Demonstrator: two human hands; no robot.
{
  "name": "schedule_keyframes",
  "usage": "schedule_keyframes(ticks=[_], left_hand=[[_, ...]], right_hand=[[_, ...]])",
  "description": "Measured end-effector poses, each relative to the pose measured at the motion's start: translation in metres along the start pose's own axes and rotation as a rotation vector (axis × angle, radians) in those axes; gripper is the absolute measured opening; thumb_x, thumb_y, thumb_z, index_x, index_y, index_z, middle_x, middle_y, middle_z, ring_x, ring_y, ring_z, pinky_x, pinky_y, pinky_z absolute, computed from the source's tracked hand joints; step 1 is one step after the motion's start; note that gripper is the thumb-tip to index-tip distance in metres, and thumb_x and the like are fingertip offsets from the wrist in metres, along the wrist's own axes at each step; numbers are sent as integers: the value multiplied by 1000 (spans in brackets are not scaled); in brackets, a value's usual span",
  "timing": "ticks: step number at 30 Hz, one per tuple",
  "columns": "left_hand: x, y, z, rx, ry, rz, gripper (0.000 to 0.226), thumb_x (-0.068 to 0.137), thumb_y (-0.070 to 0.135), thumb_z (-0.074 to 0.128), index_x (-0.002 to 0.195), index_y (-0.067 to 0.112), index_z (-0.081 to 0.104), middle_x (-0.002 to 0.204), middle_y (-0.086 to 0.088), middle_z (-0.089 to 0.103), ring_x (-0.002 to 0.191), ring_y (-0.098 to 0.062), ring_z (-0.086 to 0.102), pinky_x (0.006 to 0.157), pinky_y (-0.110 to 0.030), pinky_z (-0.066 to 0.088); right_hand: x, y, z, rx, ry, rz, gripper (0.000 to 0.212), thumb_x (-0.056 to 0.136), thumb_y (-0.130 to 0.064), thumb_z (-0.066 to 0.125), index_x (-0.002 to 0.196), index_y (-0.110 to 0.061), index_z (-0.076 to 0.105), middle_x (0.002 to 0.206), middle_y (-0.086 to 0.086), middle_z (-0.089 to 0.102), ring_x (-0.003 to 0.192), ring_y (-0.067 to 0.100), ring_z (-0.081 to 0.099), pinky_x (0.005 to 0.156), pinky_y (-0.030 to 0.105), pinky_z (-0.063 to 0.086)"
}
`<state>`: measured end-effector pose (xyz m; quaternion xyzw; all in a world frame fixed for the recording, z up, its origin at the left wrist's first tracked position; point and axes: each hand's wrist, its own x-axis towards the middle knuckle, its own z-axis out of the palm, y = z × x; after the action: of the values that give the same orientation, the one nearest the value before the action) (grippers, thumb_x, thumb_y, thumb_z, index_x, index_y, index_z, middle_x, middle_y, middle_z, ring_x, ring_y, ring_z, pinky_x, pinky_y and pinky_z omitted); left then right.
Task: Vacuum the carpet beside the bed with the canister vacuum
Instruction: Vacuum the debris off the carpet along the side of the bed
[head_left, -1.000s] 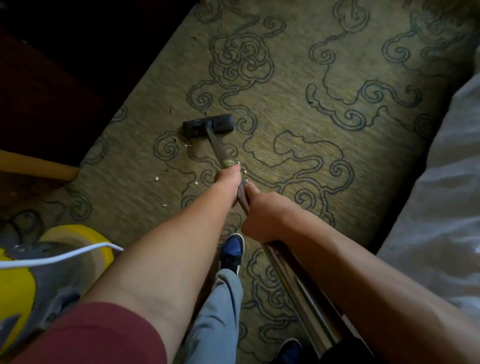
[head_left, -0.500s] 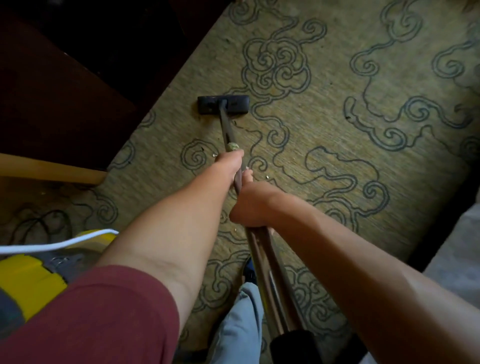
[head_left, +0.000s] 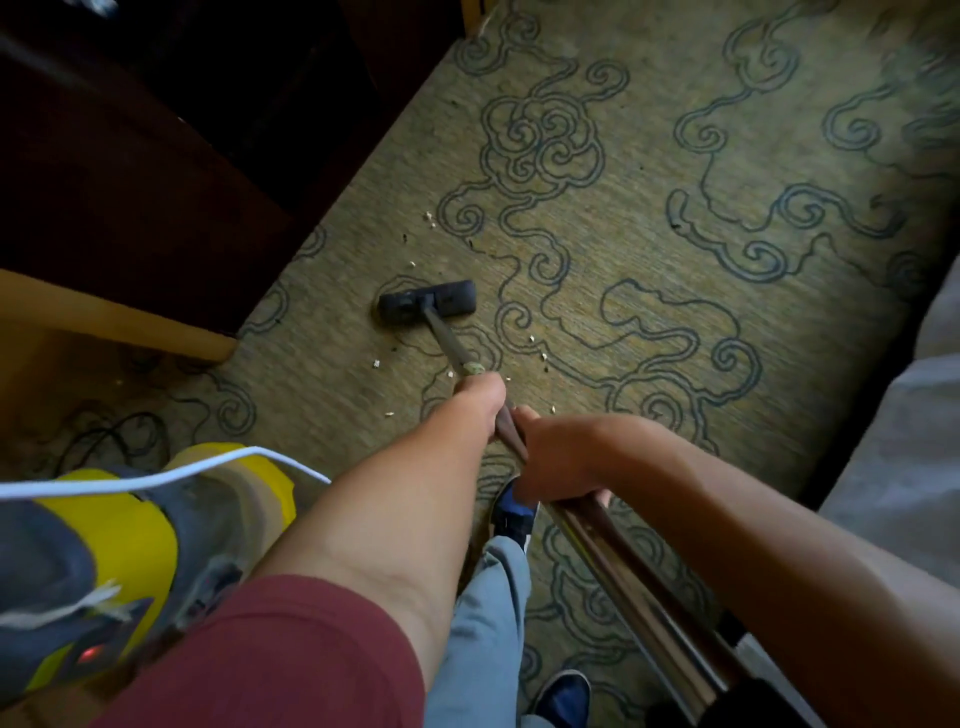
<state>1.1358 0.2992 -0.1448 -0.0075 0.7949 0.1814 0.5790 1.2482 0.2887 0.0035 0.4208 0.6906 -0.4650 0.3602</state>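
Note:
An olive carpet (head_left: 649, 249) with dark blue swirl lines covers the floor. The vacuum's black floor head (head_left: 427, 302) lies flat on it, left of centre. A metal wand (head_left: 613, 561) runs from the head back towards me. My left hand (head_left: 480, 402) grips the wand further down, nearer the head. My right hand (head_left: 558, 457) grips it just behind. Small pale crumbs (head_left: 431, 219) lie scattered ahead of the head and beside the wand. The yellow and grey canister (head_left: 104, 561) stands at lower left, a white cord (head_left: 156, 478) crossing over it.
Dark wooden furniture (head_left: 156, 156) lines the carpet's left edge, with a pale wooden rail (head_left: 114, 317) below it. A grey-white bed cover (head_left: 904, 441) fills the right side. Black cable (head_left: 114, 436) coils by the canister. My blue shoes (head_left: 511, 514) stand under the wand.
The floor head has been pulled back towards me, and crumbs now show ahead of it. The canister fills more of the lower left, and the bed shows wider at right.

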Motion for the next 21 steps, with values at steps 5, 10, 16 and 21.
schedule_keyframes(ticks=[5, 10, 16, 21], left_hand=[[-32, -74, -13, 127, -58, -5, 38, 101, 26, 37, 130, 8, 54, 140, -16, 54, 117, -27, 60, 85, -35, 49], [-56, -148, -10, 91, -57, -67, 28, 103, 24, 33, 83, 8, 44, 97, -14, 53, 98, -23, 53, 87, -36, 49], [-99, -219, -1, 96, -89, -92, 27, 102, 25, 34, 108, 4, 49, 116, -24, 57, 108, -32, 60, 98, -41, 47], [-126, -263, 8, -45, -89, -122, 20, 98, 20, 36, 98, 5, 49, 92, -19, 55, 80, -28, 58, 67, -36, 48]], right_hand=[[-36, 1, 66, -54, -27, -7, 72, 75, -37, 67, 134, -15, 31, 84, 3, 55, 55, 20, 65, 33, 29, 52], [-65, 11, 133, -20, -94, 12, 88, 76, -36, 67, 148, -21, 18, 92, 4, 50, 65, 26, 70, 36, 32, 54], [-104, 23, 194, -38, -136, 39, 94, 77, -35, 67, 152, -22, 10, 109, 12, 58, 69, 28, 72, 42, 38, 58], [-137, 27, 227, -182, -123, 32, 81, 74, -37, 65, 142, -17, 25, 93, 8, 62, 73, 28, 71, 55, 41, 61]])
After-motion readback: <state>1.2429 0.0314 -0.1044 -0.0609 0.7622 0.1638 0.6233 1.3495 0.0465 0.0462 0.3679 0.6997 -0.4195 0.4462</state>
